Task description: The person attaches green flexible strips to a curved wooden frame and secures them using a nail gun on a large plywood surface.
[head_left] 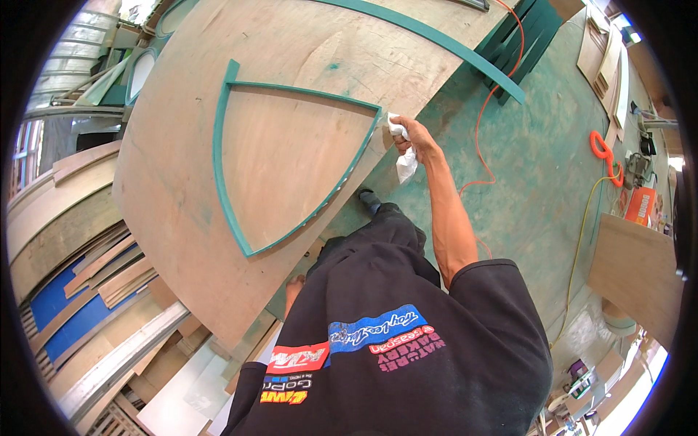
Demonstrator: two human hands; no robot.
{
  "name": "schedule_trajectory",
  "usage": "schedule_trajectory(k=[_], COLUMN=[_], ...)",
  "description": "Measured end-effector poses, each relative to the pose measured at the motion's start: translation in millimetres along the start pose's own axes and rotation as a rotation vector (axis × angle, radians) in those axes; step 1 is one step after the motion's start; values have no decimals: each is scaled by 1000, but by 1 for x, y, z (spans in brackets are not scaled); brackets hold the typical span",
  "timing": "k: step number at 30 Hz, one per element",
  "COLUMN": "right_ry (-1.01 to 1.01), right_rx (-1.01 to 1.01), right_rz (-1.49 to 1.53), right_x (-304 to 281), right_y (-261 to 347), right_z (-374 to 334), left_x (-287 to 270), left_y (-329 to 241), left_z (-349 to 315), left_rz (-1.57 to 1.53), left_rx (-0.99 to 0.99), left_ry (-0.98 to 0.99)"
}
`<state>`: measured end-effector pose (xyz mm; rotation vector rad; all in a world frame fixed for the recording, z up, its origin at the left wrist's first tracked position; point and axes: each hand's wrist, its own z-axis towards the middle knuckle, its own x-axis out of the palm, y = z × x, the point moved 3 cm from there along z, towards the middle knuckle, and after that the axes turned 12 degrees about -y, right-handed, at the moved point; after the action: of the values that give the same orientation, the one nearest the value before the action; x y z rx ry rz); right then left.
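My right hand [416, 139] is closed around a crumpled white cloth [406, 166], which sticks out above and below the fingers. It is just off the table edge, beside the right corner of a teal-painted frame [220, 171]. This frame has one nearly straight side and two curved sides meeting at a point, and lies on a plywood tabletop [174, 240]. Small white spots run along its near curved side. Of my left hand [294, 285] only a patch of skin shows beside the shirt, below the table edge; its fingers are hidden.
A long curved teal strip [429, 35] crosses the far tabletop and overhangs its right edge. Dark green slatted pieces [520, 47] stand beyond. An orange hose [478, 138] trails over the stained floor. Stacked boards [94, 272] lie at the left; a plywood sheet [631, 254] is at the right.
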<state>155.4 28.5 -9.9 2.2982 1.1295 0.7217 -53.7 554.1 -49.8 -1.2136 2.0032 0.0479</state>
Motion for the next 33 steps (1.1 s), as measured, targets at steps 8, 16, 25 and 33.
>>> schedule_trajectory(k=[8,16,25,33], right_ry=[-15,142,182,-100], right_rx=[-12,21,-97,-542], right_rz=[-85,81,319,-73], right_x=[11,-8,-66,-98], right_y=[10,20,9,56], right_z=[1,-7,-56,-50], left_x=[13,26,61,127], left_y=[-20,8,98,99], left_z=[2,23,58,-5], left_rz=[-8,-25,-459,-440], left_rx=[-10,85,-205,-332], left_ry=[-1,7,4,-19])
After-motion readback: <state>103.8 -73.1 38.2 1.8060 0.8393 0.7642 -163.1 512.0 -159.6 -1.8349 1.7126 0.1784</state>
